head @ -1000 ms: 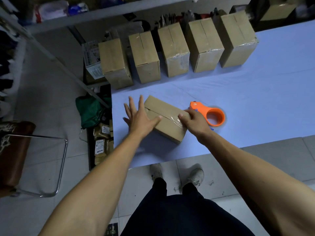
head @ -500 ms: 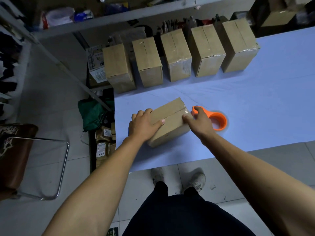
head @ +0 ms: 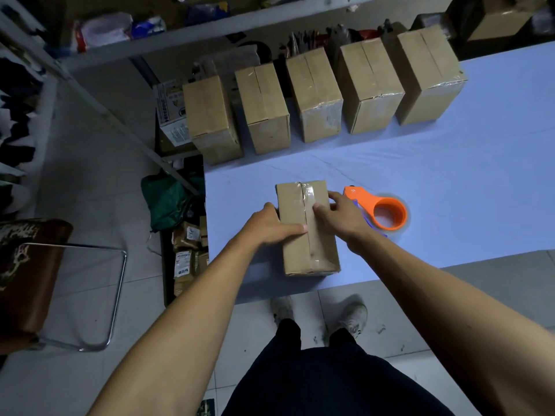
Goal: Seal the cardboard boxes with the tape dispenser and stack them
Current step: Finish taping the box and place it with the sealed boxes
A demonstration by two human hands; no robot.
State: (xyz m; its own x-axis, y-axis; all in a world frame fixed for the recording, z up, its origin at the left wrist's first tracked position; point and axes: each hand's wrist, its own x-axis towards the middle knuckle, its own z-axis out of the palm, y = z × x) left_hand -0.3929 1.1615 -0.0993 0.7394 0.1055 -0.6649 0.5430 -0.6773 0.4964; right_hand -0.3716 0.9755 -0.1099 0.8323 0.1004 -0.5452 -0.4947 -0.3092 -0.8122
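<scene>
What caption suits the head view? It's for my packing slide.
Both hands, left hand and right hand, hold a taped box beside an orange tape dispenser.

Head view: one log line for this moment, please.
left hand holds box | right hand on box top | dispenser on table, right of box | five boxes rowed behind

the tape dispenser (head: 387, 213) is bright orange, the cardboard boxes (head: 306, 226) are plain brown, the table (head: 450, 181) is pale blue, the bag (head: 168, 199) is green.
</scene>
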